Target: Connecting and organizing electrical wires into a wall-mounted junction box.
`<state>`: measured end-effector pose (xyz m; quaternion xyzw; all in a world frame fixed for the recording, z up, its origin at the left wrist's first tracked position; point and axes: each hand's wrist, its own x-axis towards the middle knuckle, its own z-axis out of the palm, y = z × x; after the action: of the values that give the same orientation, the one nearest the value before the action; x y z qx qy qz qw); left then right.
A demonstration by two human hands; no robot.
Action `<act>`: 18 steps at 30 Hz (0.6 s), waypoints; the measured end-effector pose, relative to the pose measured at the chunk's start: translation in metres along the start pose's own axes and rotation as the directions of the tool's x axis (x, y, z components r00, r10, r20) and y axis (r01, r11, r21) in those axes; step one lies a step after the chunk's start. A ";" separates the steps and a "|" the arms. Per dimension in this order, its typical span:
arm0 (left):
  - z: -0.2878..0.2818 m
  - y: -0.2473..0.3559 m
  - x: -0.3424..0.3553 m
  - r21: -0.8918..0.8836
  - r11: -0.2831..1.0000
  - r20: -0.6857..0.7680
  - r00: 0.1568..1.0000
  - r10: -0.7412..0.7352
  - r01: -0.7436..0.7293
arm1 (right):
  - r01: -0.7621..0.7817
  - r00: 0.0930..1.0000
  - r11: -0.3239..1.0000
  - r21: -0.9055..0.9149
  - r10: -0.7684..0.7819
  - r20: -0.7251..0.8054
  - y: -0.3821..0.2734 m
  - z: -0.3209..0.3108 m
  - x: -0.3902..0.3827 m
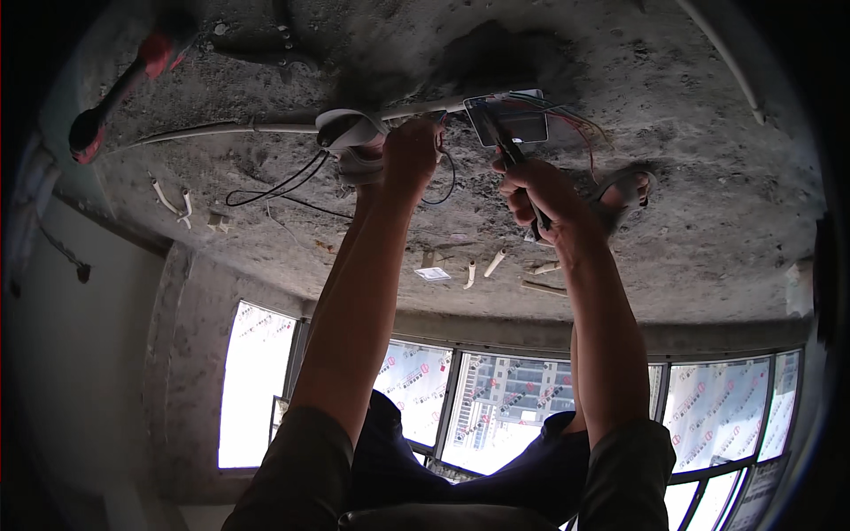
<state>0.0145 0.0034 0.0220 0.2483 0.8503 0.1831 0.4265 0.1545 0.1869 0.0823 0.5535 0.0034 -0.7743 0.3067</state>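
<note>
A: Overhead, bare grey ceiling (pixel 691 203), rough and pitted. Below it, a curved row of windows (pixel 496 407), tower blocks outside.

B: Along the concrete, a white conduit (pixel 221 131), thin black cable (pixel 283 190) looping loose, short white pipe offcuts (pixel 491 263) scattered about. Far left, a red and black tool (pixel 115 93), blurred.

A: Left hand (pixel 409 155) raised, closed around wiring beside a rounded white fitting (pixel 347 133); exact hold hard to tell.

B: Right hand (pixel 540 190) wrapped tight on dark-handled pliers (pixel 513 164), nose pointing up into a square metal box (pixel 509 119) set in the ceiling.

A: Red, green and blue wires (pixel 575 119) spilling out of the box, just right of the plier tips. Box between the two hands, nearer the right.

B: Grey strap (pixel 624 186) hanging just behind the right wrist.
</note>
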 end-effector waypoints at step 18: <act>0.016 0.045 -0.002 -0.471 0.745 -0.083 0.817 -0.571 0.473 | 0.105 0.979 0.994 0.044 -0.095 -0.178 0.029 0.014 0.012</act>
<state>0.0404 0.0398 0.0381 -0.1230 0.8656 0.2646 0.4070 0.1540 0.1533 0.0873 0.6266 0.0377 -0.7369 0.2511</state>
